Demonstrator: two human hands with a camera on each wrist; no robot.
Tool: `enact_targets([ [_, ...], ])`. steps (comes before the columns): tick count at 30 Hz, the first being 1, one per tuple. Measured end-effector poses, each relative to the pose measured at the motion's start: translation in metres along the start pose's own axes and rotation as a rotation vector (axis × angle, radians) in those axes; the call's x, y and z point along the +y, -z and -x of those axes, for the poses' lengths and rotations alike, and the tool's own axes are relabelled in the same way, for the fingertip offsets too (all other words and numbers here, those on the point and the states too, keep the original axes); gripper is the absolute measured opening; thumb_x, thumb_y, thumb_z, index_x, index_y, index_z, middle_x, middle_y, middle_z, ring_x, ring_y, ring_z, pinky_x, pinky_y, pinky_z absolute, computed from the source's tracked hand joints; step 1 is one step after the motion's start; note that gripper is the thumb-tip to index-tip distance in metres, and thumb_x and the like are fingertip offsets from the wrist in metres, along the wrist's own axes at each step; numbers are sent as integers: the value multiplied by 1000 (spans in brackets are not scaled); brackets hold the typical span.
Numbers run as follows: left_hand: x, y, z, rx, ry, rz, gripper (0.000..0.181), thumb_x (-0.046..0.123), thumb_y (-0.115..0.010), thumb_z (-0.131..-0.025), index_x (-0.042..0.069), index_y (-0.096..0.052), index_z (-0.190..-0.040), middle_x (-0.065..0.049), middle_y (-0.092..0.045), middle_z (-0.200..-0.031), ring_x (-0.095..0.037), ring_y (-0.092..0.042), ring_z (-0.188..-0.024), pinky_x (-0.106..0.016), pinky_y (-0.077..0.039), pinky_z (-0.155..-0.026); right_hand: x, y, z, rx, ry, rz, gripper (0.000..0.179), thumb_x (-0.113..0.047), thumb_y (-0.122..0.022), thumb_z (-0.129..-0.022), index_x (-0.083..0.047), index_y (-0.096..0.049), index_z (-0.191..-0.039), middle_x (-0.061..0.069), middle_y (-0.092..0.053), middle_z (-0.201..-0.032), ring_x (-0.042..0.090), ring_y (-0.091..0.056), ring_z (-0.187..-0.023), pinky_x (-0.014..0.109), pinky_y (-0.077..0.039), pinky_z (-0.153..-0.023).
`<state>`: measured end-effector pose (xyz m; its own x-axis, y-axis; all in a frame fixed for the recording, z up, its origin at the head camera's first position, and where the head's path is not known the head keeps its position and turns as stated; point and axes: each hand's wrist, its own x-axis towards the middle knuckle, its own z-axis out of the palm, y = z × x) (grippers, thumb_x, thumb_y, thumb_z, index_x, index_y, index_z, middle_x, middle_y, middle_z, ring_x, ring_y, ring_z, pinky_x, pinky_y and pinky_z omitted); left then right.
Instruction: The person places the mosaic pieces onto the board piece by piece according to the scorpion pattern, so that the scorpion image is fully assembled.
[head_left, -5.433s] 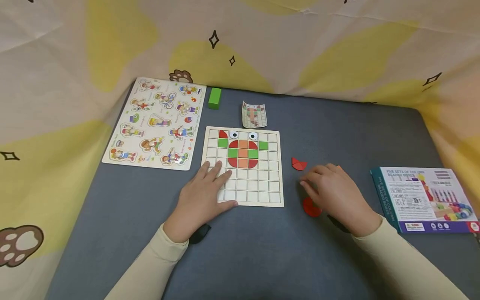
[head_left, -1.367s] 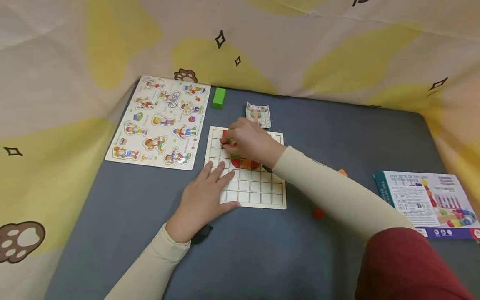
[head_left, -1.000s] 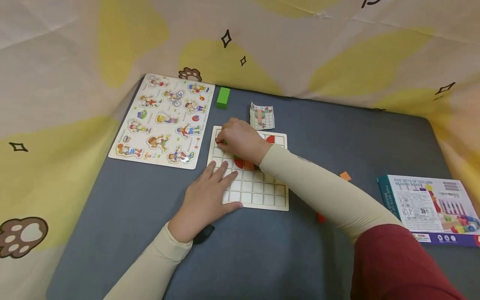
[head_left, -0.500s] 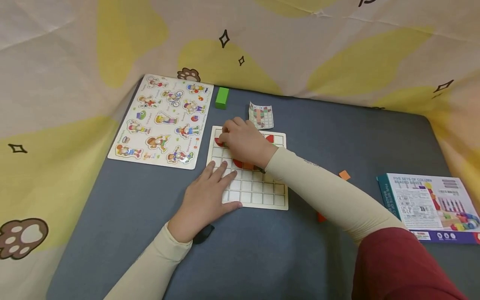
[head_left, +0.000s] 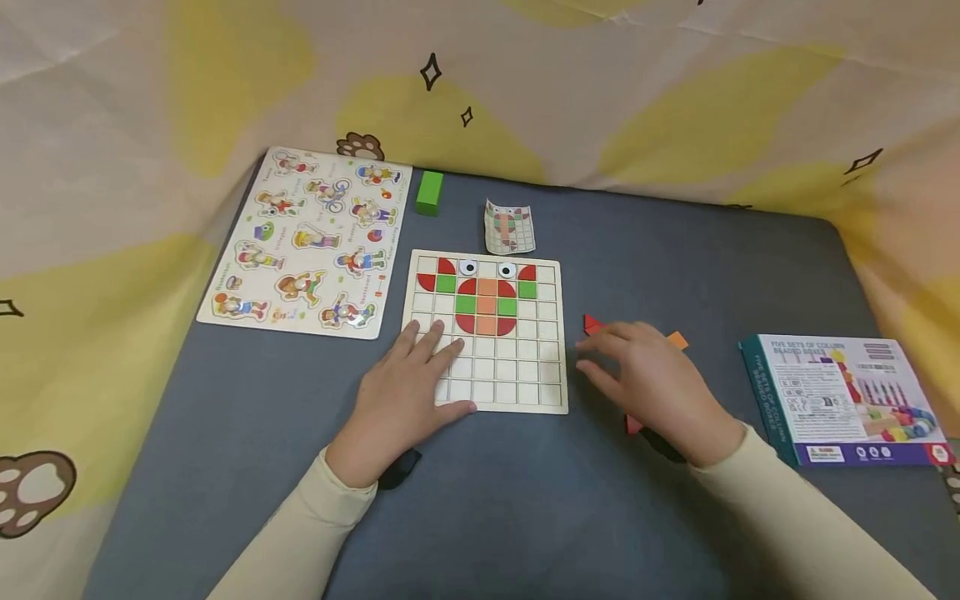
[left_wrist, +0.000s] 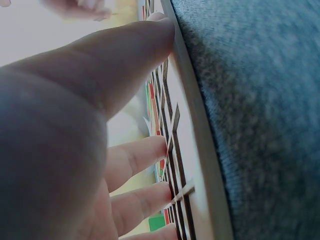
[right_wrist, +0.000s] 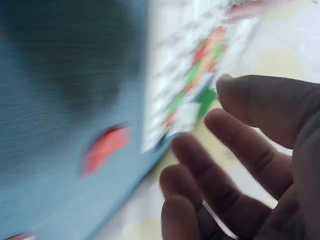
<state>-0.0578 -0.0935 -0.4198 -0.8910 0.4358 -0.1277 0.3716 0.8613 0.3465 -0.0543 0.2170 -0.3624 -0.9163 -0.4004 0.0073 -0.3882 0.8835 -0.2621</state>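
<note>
The white grid board (head_left: 510,392) lies at the table's middle, with red, green and orange tiles and two eye tiles forming a pattern in its upper half. My left hand (head_left: 401,400) rests spread on its lower left, thumb by the near edge. Right of the board, my right hand (head_left: 648,387) hovers with relaxed fingers and holds nothing. Red pieces (head_left: 592,323) lie just beyond its fingertips. Another red piece (head_left: 633,425) shows partly below the palm, and an orange tile (head_left: 678,340) sits behind the knuckles. The right wrist view is blurred but shows a red piece (right_wrist: 105,150) on the table.
A small pattern card (head_left: 510,229) lies behind the board, with a green block (head_left: 430,193) to its left. The figure puzzle board (head_left: 307,246) is at back left. A bead-set box (head_left: 847,400) lies at right. Patterned cloth (head_left: 480,92) walls the back.
My right hand has drawn back from the board to the right. Since the oldest frame, red quarter-round tiles have appeared left of the left green tile and right of the right eye. My left hand stays put.
</note>
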Motion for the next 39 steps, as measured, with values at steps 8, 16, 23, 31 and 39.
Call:
enact_targets([
  [8, 0, 0, 1, 3, -1, 7, 87, 59, -82, -86, 15, -56, -156, -16, -39, -167, -43, -27, -156, -60, -45, -111, 27, -17, 78, 8, -152, -4, 26, -22, -93, -84, -13, -85, -107, 7, -76, -112, 32, -66, -106, 55, -55, -92],
  [16, -1, 0, 2, 8, -14, -7, 85, 60, -82, -87, 15, -57, -155, -16, -40, -166, -43, -29, -155, -59, -44, -112, 21, -29, 94, 54, -124, 57, 26, -20, -93, -82, -12, -86, -106, 5, -76, -106, 28, -64, -97, 49, -58, -83],
  [23, -1, 0, 2, 6, -10, -15, 86, 60, -82, -87, 15, -56, -156, -16, -40, -166, -44, -28, -155, -59, -45, -111, 21, -33, 96, 87, -80, 45, 28, -10, -91, -82, -8, -85, -109, 8, -74, -101, 29, -64, -91, 49, -57, -79],
  [31, 0, 0, 2, 1, -8, -14, 86, 61, -81, -87, 16, -56, -156, -15, -40, -167, -42, -28, -156, -58, -45, -112, 21, -36, 63, 132, -9, 24, 23, -5, -85, -81, -4, -84, -105, 9, -73, -96, 29, -63, -88, 48, -56, -79],
  [39, 1, 2, 2, 8, -3, -6, 87, 60, -83, -86, 15, -57, -155, -16, -40, -167, -43, -27, -156, -60, -43, -113, 24, -16, -44, 170, 56, -12, 13, -6, -81, -87, -1, -81, -99, 14, -77, -97, 33, -65, -87, 50, -54, -84],
])
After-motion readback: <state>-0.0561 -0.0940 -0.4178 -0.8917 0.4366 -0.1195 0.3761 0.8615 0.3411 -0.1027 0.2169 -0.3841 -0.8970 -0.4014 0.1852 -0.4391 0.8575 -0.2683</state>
